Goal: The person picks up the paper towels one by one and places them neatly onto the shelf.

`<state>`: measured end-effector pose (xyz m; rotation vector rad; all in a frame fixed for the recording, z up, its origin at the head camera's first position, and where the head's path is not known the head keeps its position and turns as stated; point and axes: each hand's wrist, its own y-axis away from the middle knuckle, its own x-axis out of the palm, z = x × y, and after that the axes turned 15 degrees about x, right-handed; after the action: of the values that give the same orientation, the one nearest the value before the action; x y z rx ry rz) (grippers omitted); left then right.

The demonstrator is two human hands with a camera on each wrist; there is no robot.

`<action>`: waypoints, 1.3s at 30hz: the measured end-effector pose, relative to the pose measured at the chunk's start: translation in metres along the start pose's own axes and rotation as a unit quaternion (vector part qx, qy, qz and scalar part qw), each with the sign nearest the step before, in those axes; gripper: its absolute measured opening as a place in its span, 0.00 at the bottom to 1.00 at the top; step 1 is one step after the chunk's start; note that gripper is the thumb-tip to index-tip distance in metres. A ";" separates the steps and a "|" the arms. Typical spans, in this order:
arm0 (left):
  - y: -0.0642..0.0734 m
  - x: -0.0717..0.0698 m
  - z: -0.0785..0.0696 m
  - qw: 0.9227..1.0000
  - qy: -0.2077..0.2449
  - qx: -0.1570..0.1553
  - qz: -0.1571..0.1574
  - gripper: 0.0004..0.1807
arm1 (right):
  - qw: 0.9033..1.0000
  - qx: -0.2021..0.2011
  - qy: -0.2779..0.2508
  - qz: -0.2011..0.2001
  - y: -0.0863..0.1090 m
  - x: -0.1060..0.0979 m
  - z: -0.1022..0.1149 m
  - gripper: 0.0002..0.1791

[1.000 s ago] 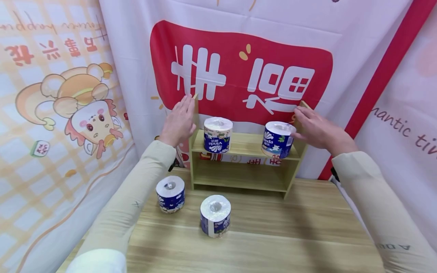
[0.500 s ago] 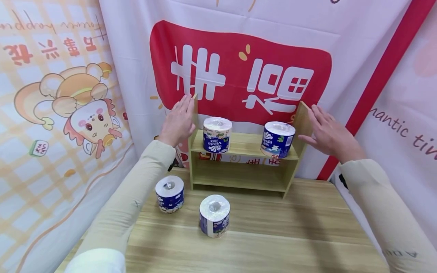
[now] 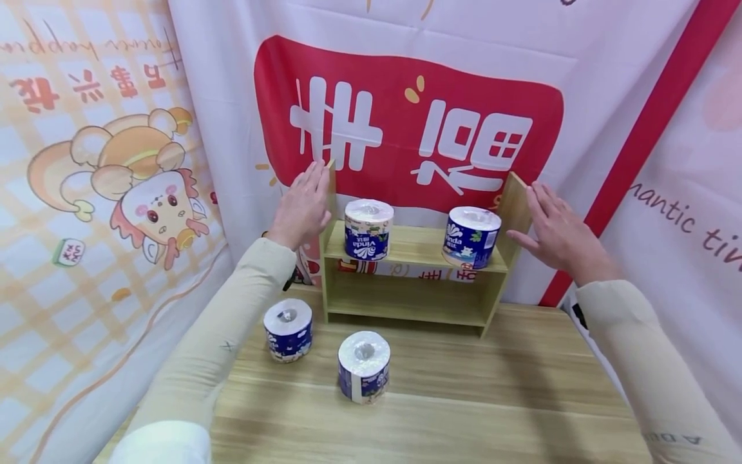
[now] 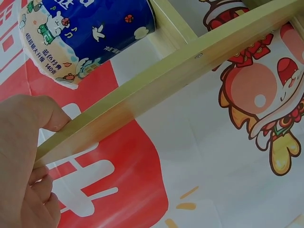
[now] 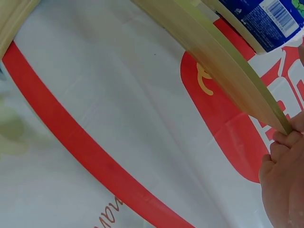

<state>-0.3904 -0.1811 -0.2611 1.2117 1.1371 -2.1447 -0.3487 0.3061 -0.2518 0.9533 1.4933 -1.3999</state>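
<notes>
A small two-tier wooden shelf (image 3: pixel 406 309) stands on the table against the fabric backdrop. My left hand (image 3: pixel 303 205) holds the upper end of its left side panel (image 4: pixel 128 95), thumb on one face and fingers on the other. At the opposite side, my right hand (image 3: pixel 565 232) pinches the upper end of the right side panel (image 5: pixel 237 76) between thumb and fingers. Two wrapped toilet rolls sit on the upper board: one roll (image 3: pixel 368 231) at the left, its print upside down, and another roll (image 3: pixel 472 238) at the right, close to the right panel. The lower tier is bare.
Two more blue-wrapped toilet rolls stand upright on the wooden table (image 3: pixel 464 399): a left roll (image 3: pixel 288 332) near the shelf's left foot, and a front roll (image 3: pixel 364 367) ahead of the shelf. Printed fabric (image 3: pixel 214 77) encloses the back and both sides.
My right hand has shifted right from over the right panel's top to its outer edge. My left hand, the shelf and the rolls have stayed in place.
</notes>
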 end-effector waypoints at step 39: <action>0.063 -0.070 -0.044 0.958 0.102 0.115 0.241 0.43 | 1.000 0.013 -0.008 -0.003 -0.001 0.002 0.002 0.61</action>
<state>-0.2882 -0.1837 -0.2424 1.6466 0.5849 -1.8366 -0.3505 0.3037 -0.2531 0.9512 1.4704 -1.4308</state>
